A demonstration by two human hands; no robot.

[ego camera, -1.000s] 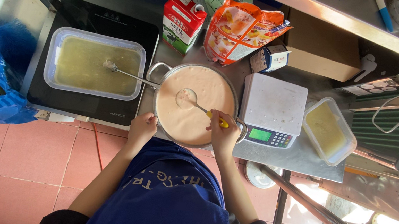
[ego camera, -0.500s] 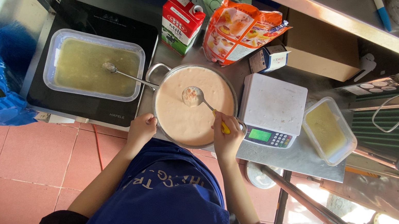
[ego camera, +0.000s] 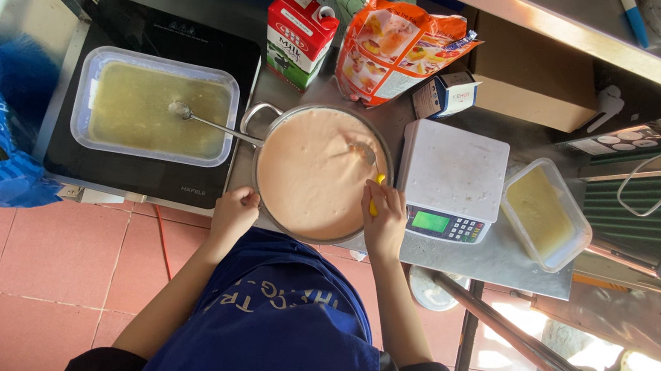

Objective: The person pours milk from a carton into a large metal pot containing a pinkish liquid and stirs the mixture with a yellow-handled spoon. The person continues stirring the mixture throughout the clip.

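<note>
Two hands work the pot (ego camera: pixel 310 174): right hand (ego camera: pixel 384 223) fingers grip a yellow-handled spoon (ego camera: pixel 368 165), left hand (ego camera: pixel 233 213) grips its rim beside the scale (ego camera: pixel 453 173).

One view only — the head camera, looking almost straight down from above the person. The person's blue cap (ego camera: pixel 276 324) fills the near bottom centre, with both forearms reaching up-frame toward the table (ego camera: pixel 501 257). The far side of the scene lies at the top edge, where a shelf (ego camera: pixel 577 26) runs across. The tiled floor (ego camera: pixel 8 269) shows at near left. Range is moderate — the whole worktop fits in frame.
</note>
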